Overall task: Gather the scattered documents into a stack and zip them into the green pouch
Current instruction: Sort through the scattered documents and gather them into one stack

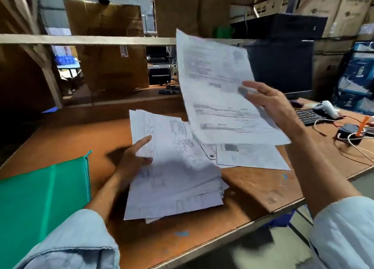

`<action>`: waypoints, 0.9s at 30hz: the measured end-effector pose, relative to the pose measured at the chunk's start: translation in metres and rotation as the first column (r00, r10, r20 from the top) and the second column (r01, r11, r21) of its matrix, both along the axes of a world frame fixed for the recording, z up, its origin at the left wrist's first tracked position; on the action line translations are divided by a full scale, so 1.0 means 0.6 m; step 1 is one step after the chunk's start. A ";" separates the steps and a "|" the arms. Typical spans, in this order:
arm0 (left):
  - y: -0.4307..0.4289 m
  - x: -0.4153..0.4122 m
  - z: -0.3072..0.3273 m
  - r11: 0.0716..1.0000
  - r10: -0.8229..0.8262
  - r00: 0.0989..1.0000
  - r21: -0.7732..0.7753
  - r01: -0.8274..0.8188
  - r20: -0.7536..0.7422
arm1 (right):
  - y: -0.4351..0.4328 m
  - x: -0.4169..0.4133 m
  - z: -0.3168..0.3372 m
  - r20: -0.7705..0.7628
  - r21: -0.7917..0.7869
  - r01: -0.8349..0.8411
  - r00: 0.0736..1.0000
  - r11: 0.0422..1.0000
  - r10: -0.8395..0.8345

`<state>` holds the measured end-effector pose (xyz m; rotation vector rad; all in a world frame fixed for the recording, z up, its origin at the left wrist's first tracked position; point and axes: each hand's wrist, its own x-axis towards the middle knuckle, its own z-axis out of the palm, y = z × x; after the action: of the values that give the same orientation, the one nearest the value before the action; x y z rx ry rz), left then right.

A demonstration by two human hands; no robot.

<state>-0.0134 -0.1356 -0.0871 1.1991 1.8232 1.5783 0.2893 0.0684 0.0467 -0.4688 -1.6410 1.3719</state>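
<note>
A loose stack of printed documents (174, 179) lies on the brown table (253, 187). My left hand (132, 160) grips the stack's left edge, thumb on top. My right hand (269, 104) holds a few sheets (214, 90) raised in the air above the table, fingers behind and thumb in front. One more sheet (251, 156) lies flat to the right of the stack, partly under the raised sheets. The green pouch (40, 204) lies at the near left, its zipper edge toward the stack.
A black keyboard (308, 116), a white handheld scanner (326, 108) and tangled cables (352, 139) sit at the table's right. A dark monitor (281, 66) stands behind the raised sheets. Cardboard boxes and a shelf fill the back. The table's front edge runs near right.
</note>
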 end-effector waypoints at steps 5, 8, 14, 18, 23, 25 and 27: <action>0.003 0.002 0.003 0.992 0.052 0.997 0.112 -0.058 0.051 | -0.031 -0.121 -0.109 0.294 0.105 0.119 0.945 0.987 -0.145; 0.001 0.015 0.004 0.967 0.093 0.972 0.213 -0.140 0.217 | -0.039 -0.177 -0.169 0.486 0.245 0.119 0.844 0.962 -0.228; 0.005 -0.002 -0.010 0.997 0.025 0.959 0.067 -0.046 0.282 | -0.034 -0.212 -0.204 0.559 0.306 0.125 0.779 0.944 -0.284; 0.010 -0.004 -0.013 0.997 0.034 0.972 0.066 -0.051 0.230 | 0.053 -0.143 -0.196 0.622 0.493 0.377 0.478 0.784 -0.621; 0.018 0.001 -0.006 0.996 0.033 0.975 0.078 -0.052 0.218 | 0.122 -0.021 -0.222 0.856 0.453 0.399 0.054 0.797 -0.514; 0.019 0.000 -0.007 0.994 0.022 0.975 0.096 -0.044 0.219 | 0.122 -0.012 -0.234 0.900 0.408 0.392 -0.019 0.824 -0.436; 0.021 -0.002 -0.010 0.994 0.020 0.977 0.098 -0.042 0.214 | 0.126 -0.016 -0.239 0.906 0.400 0.387 -0.033 0.831 -0.421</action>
<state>-0.0148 -0.1233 -0.0931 1.0044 1.6498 1.7628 0.2797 0.1439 -0.0967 -2.0949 -2.1880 0.3677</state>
